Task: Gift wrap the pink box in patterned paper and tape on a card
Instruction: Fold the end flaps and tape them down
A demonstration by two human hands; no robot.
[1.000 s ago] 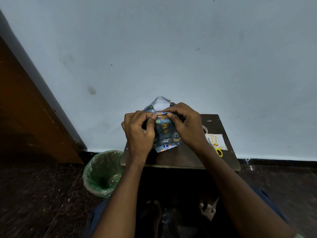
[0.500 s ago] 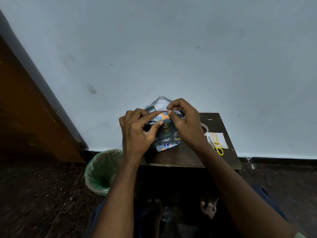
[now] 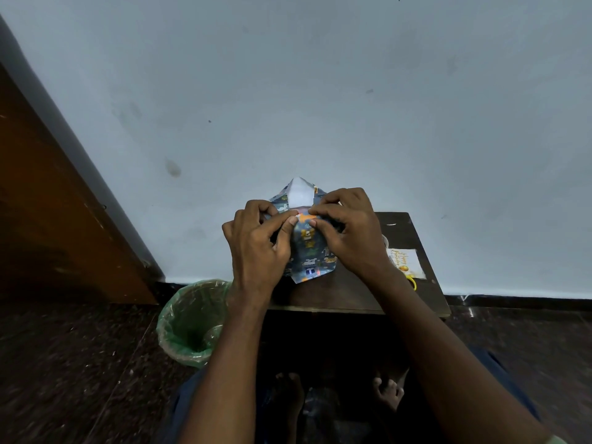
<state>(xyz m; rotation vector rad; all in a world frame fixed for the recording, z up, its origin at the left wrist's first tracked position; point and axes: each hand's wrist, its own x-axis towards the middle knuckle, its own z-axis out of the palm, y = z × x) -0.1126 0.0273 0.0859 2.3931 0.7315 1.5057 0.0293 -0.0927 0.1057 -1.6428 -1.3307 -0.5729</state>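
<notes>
On the paper (image 3: 309,248), hands now closer together

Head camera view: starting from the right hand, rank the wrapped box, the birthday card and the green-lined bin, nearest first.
From the right hand:
1. Wrapped box, under its fingers, in front of the person.
2. Birthday card, just to its right on the small table.
3. Green-lined bin, on the floor, far left.

Green-lined bin (image 3: 192,322) beside table (image 3: 346,296)
</notes>
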